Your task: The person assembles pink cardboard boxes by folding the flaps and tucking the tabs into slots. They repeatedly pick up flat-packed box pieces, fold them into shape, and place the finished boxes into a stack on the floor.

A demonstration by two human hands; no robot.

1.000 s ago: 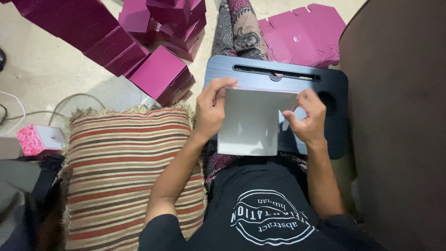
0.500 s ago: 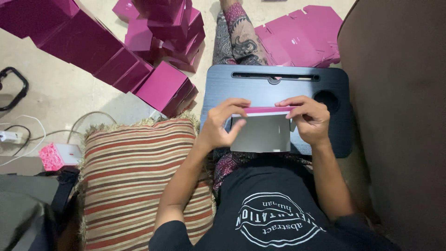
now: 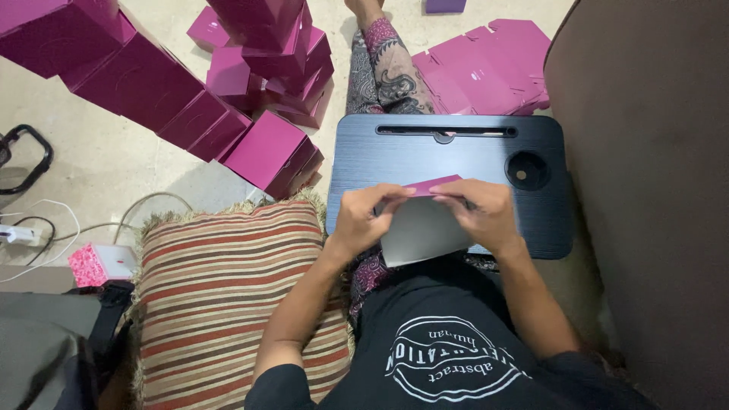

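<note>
I see both hands, left hand (image 3: pixel 364 216) & right hand (image 3: pixel 478 212), pinching the card sheet (image 3: pixel 425 228) mid-fold. Uneven pressure could crease it crooked (it overhangs the lap tray (image 3: pixel 448 152)).

The person wears a black short-sleeved T-shirt (image 3: pixel 456 357); its sleeves end above the elbows, so both forearms are bare; on the chest sits a white round printed emblem (image 3: pixel 456 358), a ring of lettering around a curved band, seen upside down from the head camera; below the shirt come loose trousers (image 3: pixel 383 68) in a dark paisley pattern of magenta, grey and black, showing at the lap and again along one leg stretched out over the floor; the left hand (image 3: pixel 364 216) and the right hand (image 3: pixel 478 212) are bare, with no rings, watch or bracelet to be seen; the foot at the top edge appears bare.
</note>
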